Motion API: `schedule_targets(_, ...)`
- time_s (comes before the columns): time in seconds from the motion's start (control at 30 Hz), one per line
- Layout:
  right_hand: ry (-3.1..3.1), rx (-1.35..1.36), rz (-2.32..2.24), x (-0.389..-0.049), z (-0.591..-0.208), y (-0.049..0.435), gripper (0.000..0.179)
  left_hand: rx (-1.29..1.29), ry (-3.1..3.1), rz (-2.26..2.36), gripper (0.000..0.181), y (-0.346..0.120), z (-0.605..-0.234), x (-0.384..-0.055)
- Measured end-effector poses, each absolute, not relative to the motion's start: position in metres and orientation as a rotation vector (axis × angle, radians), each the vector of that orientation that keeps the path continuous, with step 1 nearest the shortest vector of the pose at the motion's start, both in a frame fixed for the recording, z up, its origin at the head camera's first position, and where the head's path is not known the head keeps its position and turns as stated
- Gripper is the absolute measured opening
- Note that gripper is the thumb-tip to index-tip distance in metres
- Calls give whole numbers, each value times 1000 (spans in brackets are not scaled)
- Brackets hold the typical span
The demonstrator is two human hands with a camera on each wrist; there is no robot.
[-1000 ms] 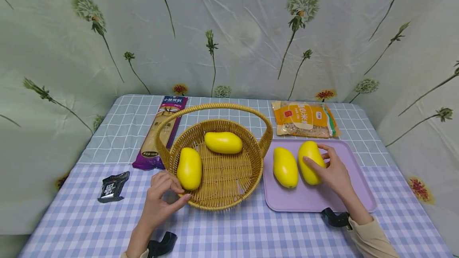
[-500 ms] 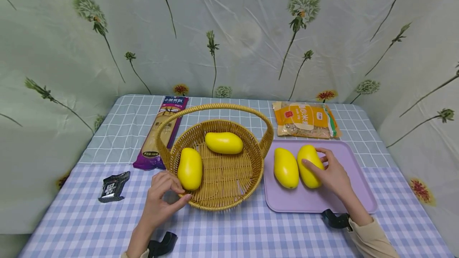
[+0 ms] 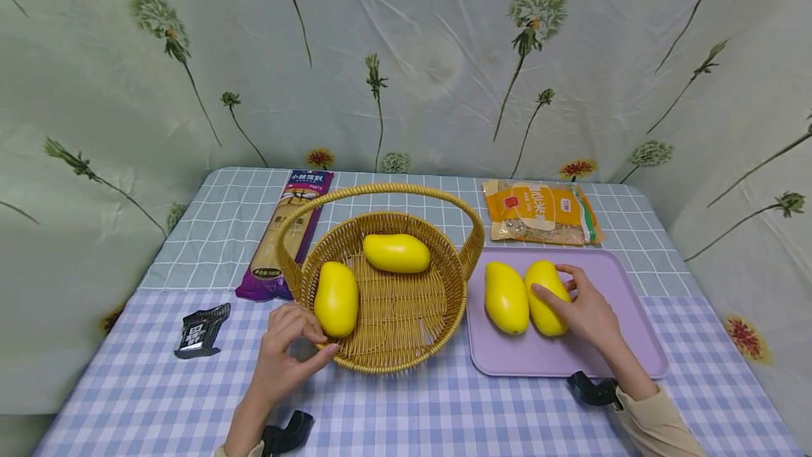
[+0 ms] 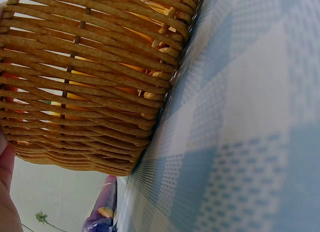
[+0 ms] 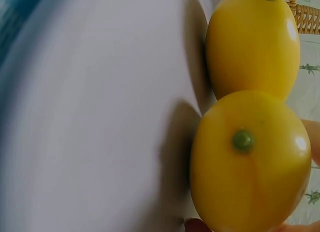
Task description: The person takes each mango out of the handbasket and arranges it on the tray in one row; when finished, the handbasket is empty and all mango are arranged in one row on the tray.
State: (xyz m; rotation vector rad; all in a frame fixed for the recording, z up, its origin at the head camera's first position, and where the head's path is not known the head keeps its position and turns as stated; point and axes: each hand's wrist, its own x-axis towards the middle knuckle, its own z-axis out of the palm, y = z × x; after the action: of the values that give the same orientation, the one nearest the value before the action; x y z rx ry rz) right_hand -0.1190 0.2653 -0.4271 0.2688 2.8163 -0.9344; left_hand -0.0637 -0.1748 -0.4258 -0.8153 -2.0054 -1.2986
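Note:
My right hand (image 3: 590,307) grips a yellow mango (image 3: 544,298), thumb on its near top and fingers round its far right side. This mango lies on the lilac tray (image 3: 571,364), side by side with a second mango (image 3: 505,298). In the right wrist view the held mango (image 5: 250,167) shows its green stem nub and overlaps the other mango (image 5: 252,47). At the front left rim of a woven basket (image 3: 400,323), my left hand (image 3: 285,344) pinches the edge between thumb and fingers. Inside the basket lie two mangoes, one at the left (image 3: 336,300) and one at the back (image 3: 396,253).
A purple pasta pack (image 3: 273,245) lies behind the basket's left side. Behind the tray is an orange food bag (image 3: 542,211). A small black packet (image 3: 201,331) sits on the checked cloth at left. The basket's tall handle (image 3: 383,189) arches over it.
My right hand has brought its mango slightly toward me and left, closer to the mango beside it. The left hand and basket stay where they were.

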Motion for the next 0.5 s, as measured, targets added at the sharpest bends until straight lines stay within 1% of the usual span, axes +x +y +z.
schedule_targets(0.5, 2803, 246, -868, -119, -424, 265, 88, -820, -2003, -1296, 31, -175, -425, -64)
